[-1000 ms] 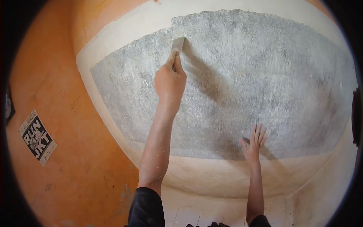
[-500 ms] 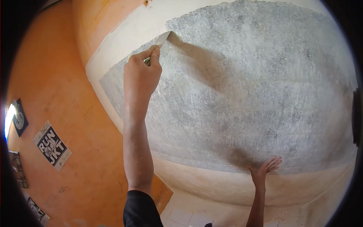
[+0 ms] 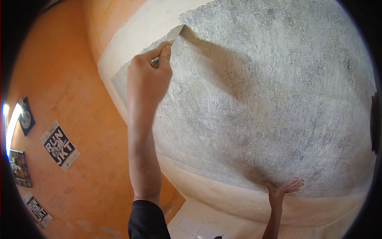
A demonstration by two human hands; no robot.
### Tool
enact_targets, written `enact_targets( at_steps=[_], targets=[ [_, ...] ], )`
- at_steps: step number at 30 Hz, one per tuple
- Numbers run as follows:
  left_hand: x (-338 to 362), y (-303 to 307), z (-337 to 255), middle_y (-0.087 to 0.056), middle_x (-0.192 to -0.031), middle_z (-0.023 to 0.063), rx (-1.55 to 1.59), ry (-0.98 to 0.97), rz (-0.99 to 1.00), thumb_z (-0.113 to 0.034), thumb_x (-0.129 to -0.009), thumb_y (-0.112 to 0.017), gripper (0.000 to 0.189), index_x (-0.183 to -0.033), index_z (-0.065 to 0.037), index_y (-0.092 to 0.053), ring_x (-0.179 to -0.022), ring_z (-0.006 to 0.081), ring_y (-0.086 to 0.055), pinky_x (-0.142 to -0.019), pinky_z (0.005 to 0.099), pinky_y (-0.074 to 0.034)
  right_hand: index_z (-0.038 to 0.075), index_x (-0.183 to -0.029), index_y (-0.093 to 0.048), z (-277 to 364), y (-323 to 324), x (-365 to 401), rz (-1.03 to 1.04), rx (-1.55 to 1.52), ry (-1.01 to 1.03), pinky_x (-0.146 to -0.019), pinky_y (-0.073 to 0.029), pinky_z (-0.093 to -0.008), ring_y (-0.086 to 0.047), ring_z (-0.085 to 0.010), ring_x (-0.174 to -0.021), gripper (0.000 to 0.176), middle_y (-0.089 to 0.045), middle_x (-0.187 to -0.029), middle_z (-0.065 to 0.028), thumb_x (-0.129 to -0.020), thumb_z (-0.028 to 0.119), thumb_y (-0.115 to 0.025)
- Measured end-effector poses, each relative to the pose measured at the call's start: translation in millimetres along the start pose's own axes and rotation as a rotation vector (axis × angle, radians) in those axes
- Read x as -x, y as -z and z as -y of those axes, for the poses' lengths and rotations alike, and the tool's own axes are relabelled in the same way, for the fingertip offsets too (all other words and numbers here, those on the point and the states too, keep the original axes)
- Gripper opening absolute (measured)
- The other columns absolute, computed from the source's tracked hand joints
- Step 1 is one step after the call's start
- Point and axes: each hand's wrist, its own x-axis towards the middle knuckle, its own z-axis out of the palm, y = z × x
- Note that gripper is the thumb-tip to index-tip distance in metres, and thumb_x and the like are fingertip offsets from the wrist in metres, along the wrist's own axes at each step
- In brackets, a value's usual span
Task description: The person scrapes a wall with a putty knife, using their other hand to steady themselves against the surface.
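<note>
My left hand (image 3: 153, 63) is closed around a scraper with a thin metal blade (image 3: 175, 34); its handle is mostly hidden in the fingers. The blade's tip lies at the border between the pale coating (image 3: 137, 34) and the grey, rough, exposed wall surface (image 3: 246, 111), close to a ragged step in that border. Lower right, my right hand (image 3: 283, 191) is spread with nothing in it, against the lower part of the grey area. Small pale flecks dot my left forearm.
An orange wall (image 3: 71, 91) meets the scraped wall at a corner on the left. On it hang a "RUN JKT" poster (image 3: 59, 145) and several other pictures. Pale floor tiles (image 3: 195, 223) show at the bottom. A dark edge (image 3: 375, 123) stands at the far right.
My view has tilted slightly, so the posters sit higher and my right hand lower in the picture. The blade appears slightly up and right, still near the same ragged step.
</note>
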Motion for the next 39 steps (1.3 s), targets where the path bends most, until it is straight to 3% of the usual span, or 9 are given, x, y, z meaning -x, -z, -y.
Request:
enact_targets(
  at_steps=[3,7,14,17,26,31,32,34,39],
  targets=[
    [14,15,-9,-0.06,-0.066,0.0042,-0.107,0.143,0.145,-0.036,-0.096,-0.061,0.037,-0.121,-0.01,-0.07,-0.061,0.0068,-0.048,-0.063,0.0265,-0.045,-0.007,-0.149,0.018,1,1,3,0.044,0.004,-0.004,-0.108,0.018,-0.0662,0.03,-0.0502,-0.14,0.137,0.027,-0.152,-0.0353,-0.075,0.069,-0.068],
    [-6,-15,-7,-0.055,-0.053,0.0113,-0.007,-0.109,-0.113,-0.034,-0.097,-0.058,0.035,-0.115,-0.008,-0.072,-0.046,0.011,-0.043,-0.049,0.0317,-0.039,-0.008,-0.148,0.018,0,2,3,0.058,0.003,-0.007,-0.107,0.019,-0.0667,0.03,-0.0519,-0.139,0.134,0.027,-0.152,-0.0363,-0.077,0.066,-0.068],
    [14,4,-22,-0.074,-0.096,0.0143,-0.055,0.105,0.089,-0.037,-0.094,-0.064,0.037,-0.12,-0.011,-0.071,-0.085,0.0142,-0.065,-0.079,0.0311,-0.052,-0.009,-0.148,0.017,-5,4,5,0.112,-0.006,0.023,-0.106,0.02,-0.0674,0.03,-0.0549,-0.138,0.129,0.027,-0.151,-0.038,-0.081,0.061,-0.068],
    [-3,-2,-12,-0.067,-0.065,0.014,0.016,-0.01,-0.05,-0.029,-0.095,-0.059,0.032,-0.117,-0.009,-0.072,-0.05,0.0113,-0.055,-0.052,0.0305,-0.046,-0.009,-0.148,0.017,-7,6,2,0.104,-0.017,0.02,-0.105,0.02,-0.0677,0.03,-0.0557,-0.138,0.127,0.027,-0.15,-0.0385,-0.082,0.06,-0.068],
    [0,3,-17,-0.066,-0.065,0.0141,0.062,0.052,-0.024,-0.029,-0.095,-0.061,0.031,-0.117,-0.01,-0.072,-0.05,0.012,-0.056,-0.051,0.0311,-0.044,-0.008,-0.148,0.019,17,19,-1,0.205,-0.017,-0.053,-0.107,0.016,-0.0679,0.032,-0.0542,-0.136,0.13,0.032,-0.148,-0.0385,-0.081,0.058,-0.071],
    [12,-10,-3,-0.069,-0.068,0.019,0.056,0.002,0.035,-0.029,-0.095,-0.06,0.031,-0.117,-0.01,-0.072,-0.05,0.0143,-0.058,-0.051,0.032,-0.046,-0.008,-0.133,-0.052,50,33,-6,0.031,0.965,0.031,-0.114,-0.023,-0.0528,-0.038,-0.0494,-0.133,0.062,-0.047,-0.139,-0.0331,-0.092,0.037,-0.064],
    [-3,-14,-9,-0.071,-0.08,0.0184,0.032,0.035,0.003,-0.031,-0.095,-0.06,0.033,-0.119,-0.011,-0.071,-0.067,0.0154,-0.064,-0.064,0.0319,-0.049,-0.008,-0.133,-0.052,34,25,-2,0.032,0.974,0.024,-0.114,-0.023,-0.0528,-0.038,-0.0494,-0.133,0.062,-0.047,-0.139,-0.0331,-0.092,0.037,-0.064],
    [-16,-6,-24,-0.073,-0.095,0.021,0.065,0.115,-0.012,-0.034,-0.095,-0.059,0.036,-0.121,-0.012,-0.07,-0.09,0.0194,-0.071,-0.079,0.0348,-0.053,-0.007,-0.15,0.015,-12,-4,1,0.039,0.071,0.047,-0.107,0.017,-0.0687,0.028,-0.0529,-0.14,0.13,0.026,-0.153,-0.0354,-0.08,0.069,-0.063],
    [15,-7,-9,-0.072,-0.097,0.0233,0.04,0.006,0.044,-0.034,-0.094,-0.06,0.034,-0.118,-0.013,-0.072,-0.087,0.0278,-0.072,-0.08,0.0381,-0.054,-0.006,-0.151,0.012,-8,-1,5,0.016,0.035,0.064,-0.107,0.016,-0.0691,0.026,-0.0532,-0.141,0.122,0.025,-0.153,-0.0348,-0.084,0.068,-0.059]
  ],
)
